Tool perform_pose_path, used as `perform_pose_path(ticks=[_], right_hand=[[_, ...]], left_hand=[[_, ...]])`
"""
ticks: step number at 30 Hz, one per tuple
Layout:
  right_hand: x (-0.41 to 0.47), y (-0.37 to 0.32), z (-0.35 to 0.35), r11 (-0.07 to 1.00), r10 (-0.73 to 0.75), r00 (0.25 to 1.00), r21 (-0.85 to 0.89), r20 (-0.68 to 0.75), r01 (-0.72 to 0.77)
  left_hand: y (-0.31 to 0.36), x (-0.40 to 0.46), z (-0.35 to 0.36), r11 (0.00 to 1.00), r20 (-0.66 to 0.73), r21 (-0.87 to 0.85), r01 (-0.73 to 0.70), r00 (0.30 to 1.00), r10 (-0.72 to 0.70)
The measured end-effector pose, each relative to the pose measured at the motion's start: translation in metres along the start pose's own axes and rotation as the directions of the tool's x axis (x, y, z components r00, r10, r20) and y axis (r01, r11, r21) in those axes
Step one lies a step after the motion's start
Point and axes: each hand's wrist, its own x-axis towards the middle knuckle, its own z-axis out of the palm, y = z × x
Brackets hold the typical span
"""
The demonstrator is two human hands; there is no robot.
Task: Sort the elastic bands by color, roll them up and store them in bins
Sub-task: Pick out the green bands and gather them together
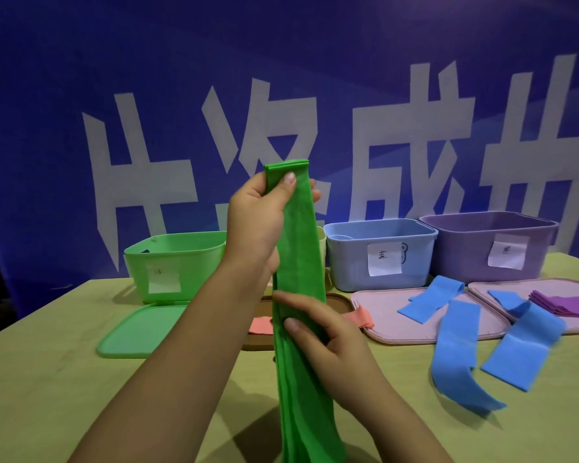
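Observation:
A stack of green elastic bands (303,248) hangs upright in front of me. My left hand (259,222) pinches its top end, thumb on the front. Lower down, my right hand (325,335) grips the bands around the middle. The bands' lower end runs out of the frame. Behind stand a green bin (174,262), a blue bin (380,255) and a purple bin (488,245), each with a paper label. Several blue bands (455,342) lie on the table at right. Folded purple bands (564,302) rest on a pink lid. Pink bands (360,317) lie behind my hands.
A green lid (137,332) lies flat before the green bin. Two pink lids (388,315) lie before the blue and purple bins, and a brown lid (340,300) is partly hidden behind the green bands. A cream bin (321,240) peeks out behind them. A blue banner fills the background.

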Motion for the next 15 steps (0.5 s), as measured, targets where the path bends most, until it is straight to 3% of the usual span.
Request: perform_pose_path(ticks=[4,7,11,15], right_hand=[[-0.002,0.001,0.005,1.0,0.003,0.995,0.002,-0.099,-0.003],[-0.004,0.004,0.002,0.999,0.042,0.996,0.0,-0.078,-0.042],[0.0,0.008,-0.009,0.991,0.019,0.999,-0.129,-0.045,-0.024],[0.001,0.015,-0.021,0.982,0.12,0.993,-0.142,-0.014,-0.121]], left_hand=[[0.006,0.004,0.003,0.997,-0.027,-0.03,-0.077,0.997,0.077],[0.012,0.012,0.002,0.994,-0.048,-0.029,-0.107,0.993,0.105],[0.009,0.026,-0.003,0.997,-0.057,-0.031,-0.07,0.996,0.068],[-0.004,0.038,-0.018,0.996,-0.114,-0.088,0.007,0.993,-0.017]])
